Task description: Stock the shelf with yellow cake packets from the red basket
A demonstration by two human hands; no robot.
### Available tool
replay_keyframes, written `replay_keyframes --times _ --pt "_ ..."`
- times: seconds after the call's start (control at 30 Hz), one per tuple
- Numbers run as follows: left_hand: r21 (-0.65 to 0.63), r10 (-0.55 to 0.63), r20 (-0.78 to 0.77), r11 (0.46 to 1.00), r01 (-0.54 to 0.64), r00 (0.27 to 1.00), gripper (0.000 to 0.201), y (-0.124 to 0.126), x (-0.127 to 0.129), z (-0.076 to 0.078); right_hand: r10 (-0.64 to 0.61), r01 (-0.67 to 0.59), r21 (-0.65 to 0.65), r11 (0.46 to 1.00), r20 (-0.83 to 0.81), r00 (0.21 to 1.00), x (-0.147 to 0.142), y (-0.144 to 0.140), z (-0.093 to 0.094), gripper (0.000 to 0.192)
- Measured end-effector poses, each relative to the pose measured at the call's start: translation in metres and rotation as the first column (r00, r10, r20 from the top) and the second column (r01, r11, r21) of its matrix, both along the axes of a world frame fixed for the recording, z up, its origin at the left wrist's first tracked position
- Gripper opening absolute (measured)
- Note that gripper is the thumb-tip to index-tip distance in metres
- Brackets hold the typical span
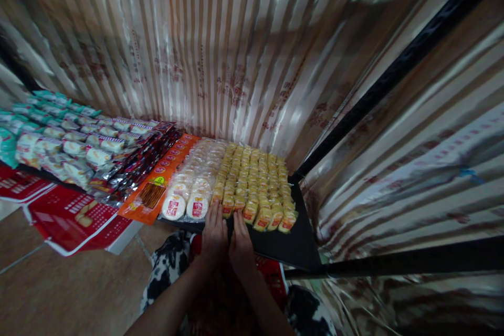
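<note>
Rows of small yellow wrapped snack packets [252,184] stand lined up on a black shelf [291,252]. My left hand [214,231] reaches to the front of the leftmost yellow row, its fingers stretched out and touching the front packets. Just right of it, my right hand [241,239] lies with extended fingertips against the front of another yellow row. Neither hand grasps a packet. Left of the yellow rows are two rows of round white wrapped crackers [197,206], close beside my left hand.
An orange snack bag [147,199] lies left of the white crackers. Farther left are stacked dark red packets [145,152], white packets [86,149] and teal packets [43,107]. Striped plastic sheeting [220,63] hangs behind; a black metal post [378,89] slants at the right. Red cartons [74,220] sit below.
</note>
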State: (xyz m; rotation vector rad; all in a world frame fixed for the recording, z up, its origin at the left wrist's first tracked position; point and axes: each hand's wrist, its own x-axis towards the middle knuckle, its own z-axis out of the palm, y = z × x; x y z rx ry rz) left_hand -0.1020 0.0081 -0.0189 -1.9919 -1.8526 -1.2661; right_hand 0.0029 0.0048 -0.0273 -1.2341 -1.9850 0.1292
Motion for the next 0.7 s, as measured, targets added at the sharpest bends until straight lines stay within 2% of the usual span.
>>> replay_keyframes --times 0.23,0.37,0.47,0.57,0.7 --pt "0.027 0.048 -0.012 0.999 -0.047 0.999 0.044 0.000 0.000 0.006 -0.095 0.093 -0.091 0.992 -0.023 0.995 -0.009 -0.002 0.008 0.048" --pt "0.035 -0.013 -0.133 0.999 0.018 0.991 0.040 -0.007 -0.001 0.007 -0.042 0.041 -0.089 0.995 -0.016 0.999 -0.006 -0.001 0.010 0.048" --pt "0.023 0.004 -0.196 1.000 0.000 0.981 0.039 -0.009 -0.001 0.006 -0.043 0.043 -0.080 0.996 0.006 0.999 -0.004 -0.001 0.014 0.048" --pt "-0.003 0.031 -0.227 0.999 -0.033 0.973 0.039 -0.008 0.001 0.005 -0.038 0.039 -0.074 0.997 0.006 0.999 -0.002 -0.008 0.025 0.047" --pt "-0.016 0.001 -0.230 1.000 -0.005 0.973 0.040 -0.009 0.002 0.006 -0.011 0.011 0.005 1.000 0.002 1.000 0.010 -0.023 0.036 0.047"
